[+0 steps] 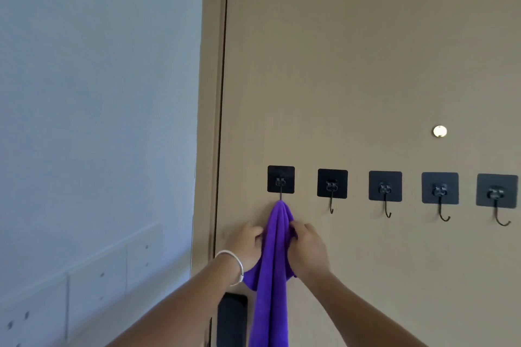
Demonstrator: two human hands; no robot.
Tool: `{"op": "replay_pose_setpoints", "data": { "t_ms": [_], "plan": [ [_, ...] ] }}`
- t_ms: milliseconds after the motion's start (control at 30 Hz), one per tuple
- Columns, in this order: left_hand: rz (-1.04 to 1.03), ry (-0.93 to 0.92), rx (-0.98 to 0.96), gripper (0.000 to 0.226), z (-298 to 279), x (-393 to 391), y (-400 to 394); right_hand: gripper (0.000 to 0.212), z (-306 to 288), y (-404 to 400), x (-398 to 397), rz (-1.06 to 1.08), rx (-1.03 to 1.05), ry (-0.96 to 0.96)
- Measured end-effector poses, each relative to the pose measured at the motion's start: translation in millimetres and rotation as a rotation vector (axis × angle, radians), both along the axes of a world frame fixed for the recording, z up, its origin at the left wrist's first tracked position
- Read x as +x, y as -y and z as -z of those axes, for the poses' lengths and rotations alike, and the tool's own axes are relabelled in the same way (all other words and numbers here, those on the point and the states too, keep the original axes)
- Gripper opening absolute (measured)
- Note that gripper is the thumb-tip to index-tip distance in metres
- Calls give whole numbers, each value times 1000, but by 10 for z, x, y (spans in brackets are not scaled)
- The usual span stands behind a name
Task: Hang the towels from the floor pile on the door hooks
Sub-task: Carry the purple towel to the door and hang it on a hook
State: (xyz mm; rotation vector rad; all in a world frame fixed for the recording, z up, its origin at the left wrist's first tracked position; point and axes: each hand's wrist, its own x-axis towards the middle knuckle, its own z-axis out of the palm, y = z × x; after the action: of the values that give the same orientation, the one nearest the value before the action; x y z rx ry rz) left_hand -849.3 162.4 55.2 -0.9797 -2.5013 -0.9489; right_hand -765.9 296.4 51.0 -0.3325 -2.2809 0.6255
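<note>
Towel: purple towel (272, 276) hangs from the leftmost hook on the door, gathered to a narrow peak at the hook and falling straight down past the bottom edge of the view.
Left hand: left hand (244, 245) grips the left edge of the towel just below the peak, fingers curled into the cloth.
Bracelet: a thin pale bracelet (235, 265) circles the left wrist.
Right hand: right hand (308, 246) grips the right edge of the towel at about the same height, fingers bent around a fold of the cloth.
Forearms: both bare forearms rise from the bottom edge and converge on the towel.
Door lock: a dark rectangular lock panel (232, 318) sits on the door near its left edge, below the left hand, partly covered by the towel and the forearm.
Occupied hook: leftmost hook (280, 180), on a black square pad, carries the towel.
Free hooks: four more black-pad hooks (385, 186) stand in a row to the right, level with the first, each bare.
Peephole: a small round bright peephole (439, 131) sits above the row, over the fourth hook.
Door: tan door (366, 65) fills the right side of the view.
Wall: pale wall (98, 93) lies to the left of the door frame, with white switch plates (112, 270) low down.
</note>
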Motion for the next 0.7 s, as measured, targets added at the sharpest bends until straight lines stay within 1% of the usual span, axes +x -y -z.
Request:
{"op": "replay_pose_setpoints", "data": {
  "t_ms": [67,100,167,200,267,300,367,401,434,501,601,701],
  "plan": [
    [99,265,80,22,70,83,-19,41,94,68,44,-117,-71,35],
    [118,348,103,24,116,118,-34,40,121,99,68,-155,-89,51],
    [119,395,130,24,189,145,-53,36,126,102,104,-171,-82,78],
    [100,370,133,24,201,128,-42,35,120,84,116,-158,-50,96],
    [17,246,138,24,183,74,-9,38,102,-6,174,-109,71,127],
    [-36,180,170,25,167,68,18,40,89,-60,224,-84,134,124],
    [-117,16,239,35,125,142,70,44,46,-147,368,-48,234,80],
    [-110,-102,245,39,85,216,76,45,23,-177,453,-34,276,47],
    [-82,-227,220,42,39,295,58,45,-12,-194,540,-21,320,12],
    [-51,-411,139,48,-70,470,-51,44,-87,-233,744,31,393,-49],
    [-89,-568,46,56,-319,716,-287,49,-254,-298,1076,173,459,-98],
    [-20,-678,38,62,-470,955,-595,53,-376,-430,1510,352,530,-80]
  ]
}}
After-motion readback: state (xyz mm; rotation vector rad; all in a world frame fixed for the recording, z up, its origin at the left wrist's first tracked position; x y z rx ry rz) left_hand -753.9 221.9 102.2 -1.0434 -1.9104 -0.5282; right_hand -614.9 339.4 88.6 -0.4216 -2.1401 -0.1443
